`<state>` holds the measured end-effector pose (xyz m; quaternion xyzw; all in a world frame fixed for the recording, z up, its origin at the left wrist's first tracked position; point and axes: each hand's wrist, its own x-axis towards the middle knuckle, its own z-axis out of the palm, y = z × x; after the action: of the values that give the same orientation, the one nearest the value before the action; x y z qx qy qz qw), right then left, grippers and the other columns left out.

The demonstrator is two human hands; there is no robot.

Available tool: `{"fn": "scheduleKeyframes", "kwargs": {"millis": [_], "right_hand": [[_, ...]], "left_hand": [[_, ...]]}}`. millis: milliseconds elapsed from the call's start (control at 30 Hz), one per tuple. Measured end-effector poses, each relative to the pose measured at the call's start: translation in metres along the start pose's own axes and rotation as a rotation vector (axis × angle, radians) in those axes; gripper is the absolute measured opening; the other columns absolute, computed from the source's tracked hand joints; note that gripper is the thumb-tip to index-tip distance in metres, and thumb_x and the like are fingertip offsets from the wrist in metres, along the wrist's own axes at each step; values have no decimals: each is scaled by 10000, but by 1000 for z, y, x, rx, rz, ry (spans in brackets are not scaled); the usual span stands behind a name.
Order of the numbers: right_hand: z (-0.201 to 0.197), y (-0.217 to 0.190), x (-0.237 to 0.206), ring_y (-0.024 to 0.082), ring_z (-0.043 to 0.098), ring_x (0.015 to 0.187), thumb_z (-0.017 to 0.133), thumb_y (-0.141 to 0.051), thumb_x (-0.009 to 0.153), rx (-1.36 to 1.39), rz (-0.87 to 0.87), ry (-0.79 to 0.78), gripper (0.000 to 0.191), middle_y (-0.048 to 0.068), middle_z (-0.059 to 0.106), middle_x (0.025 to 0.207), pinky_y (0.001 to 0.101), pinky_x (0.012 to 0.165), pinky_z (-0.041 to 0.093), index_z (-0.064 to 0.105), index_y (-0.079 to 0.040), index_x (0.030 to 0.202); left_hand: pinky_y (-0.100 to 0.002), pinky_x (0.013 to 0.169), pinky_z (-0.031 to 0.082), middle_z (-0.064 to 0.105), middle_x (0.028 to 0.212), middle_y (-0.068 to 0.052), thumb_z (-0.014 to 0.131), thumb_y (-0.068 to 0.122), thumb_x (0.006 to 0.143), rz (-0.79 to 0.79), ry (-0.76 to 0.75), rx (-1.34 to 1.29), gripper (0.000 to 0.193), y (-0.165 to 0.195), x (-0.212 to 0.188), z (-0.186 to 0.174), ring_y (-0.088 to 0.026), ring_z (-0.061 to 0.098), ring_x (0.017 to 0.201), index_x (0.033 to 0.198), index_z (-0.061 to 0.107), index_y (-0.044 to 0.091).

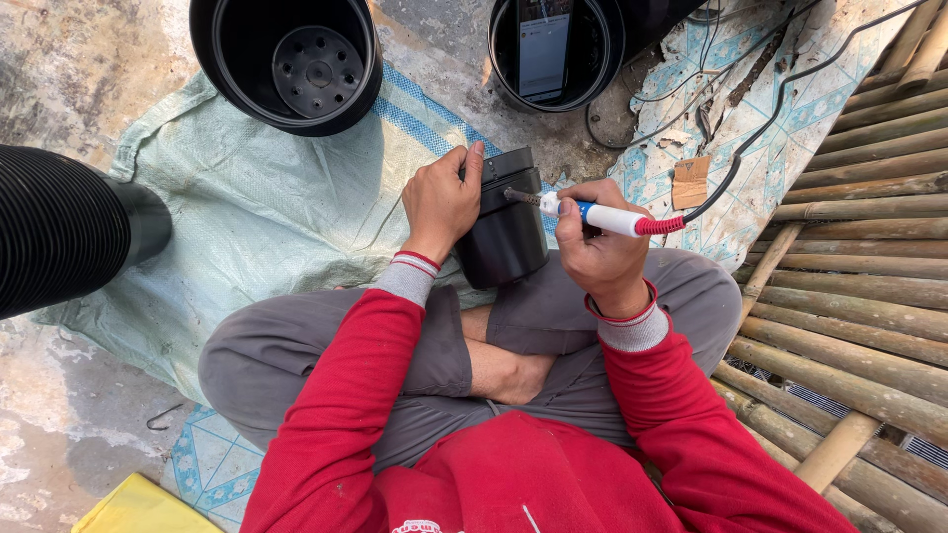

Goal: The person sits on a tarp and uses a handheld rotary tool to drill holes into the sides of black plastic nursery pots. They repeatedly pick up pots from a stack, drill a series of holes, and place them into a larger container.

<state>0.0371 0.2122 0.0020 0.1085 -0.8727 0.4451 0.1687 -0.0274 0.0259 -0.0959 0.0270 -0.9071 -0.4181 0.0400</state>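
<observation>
I sit cross-legged in a red top and grey trousers. My left hand (441, 202) grips the rim of a small black plastic pot (506, 235) that lies tilted between my knees. My right hand (600, 249) holds a soldering iron (602, 217) with a white and blue handle and a red cord end. Its metal tip touches the upper side of the pot. A black cable runs from the handle up to the right.
A large black pot (288, 61) with a holed base stands on a pale woven sack (247, 207). Another black pot (555, 51) holds a phone. A stack of ribbed black pots (59, 229) lies at left. A bamboo frame (859, 286) is at right.
</observation>
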Motion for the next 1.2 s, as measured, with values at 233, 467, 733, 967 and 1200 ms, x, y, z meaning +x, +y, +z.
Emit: {"fn": "scheduleKeyframes", "kwargs": {"millis": [233,467,733,967,1200], "right_hand": [[-1,-10,7,123,661,616,683,-14,978,8,-2,-43,36,71,695,760,267,569,500,649,-5,972],[1,-13,14,120,649,593,678,-5,971,32,32,-84,63,64,658,708,273,556,483,627,-12,934],[6,-8,17,111,547,542,671,-20,963,60,116,-115,82,34,585,650,286,508,400,607,-34,914],[10,-8,19,97,530,504,684,-23,945,47,94,-128,98,22,555,615,289,484,379,603,-36,890],[12,-12,23,130,532,488,699,-20,921,-2,51,-129,119,49,541,604,300,482,383,591,-32,873]], "left_hand": [[-448,470,416,587,493,-104,521,474,1045,-2,-6,-3,536,1,-1,2,-316,592,437,656,625,121],[-477,505,438,615,540,-131,521,475,1045,11,1,17,525,3,-3,3,-361,619,496,688,633,106],[-481,518,452,621,547,-132,522,481,1042,8,3,25,517,5,-4,2,-372,629,515,704,647,110],[-486,528,455,619,542,-129,519,486,1043,-50,-48,32,526,6,-3,2,-364,631,503,696,641,110],[-491,539,457,626,554,-139,526,483,1042,-29,-27,43,522,8,-5,1,-380,634,529,697,640,108]]}}
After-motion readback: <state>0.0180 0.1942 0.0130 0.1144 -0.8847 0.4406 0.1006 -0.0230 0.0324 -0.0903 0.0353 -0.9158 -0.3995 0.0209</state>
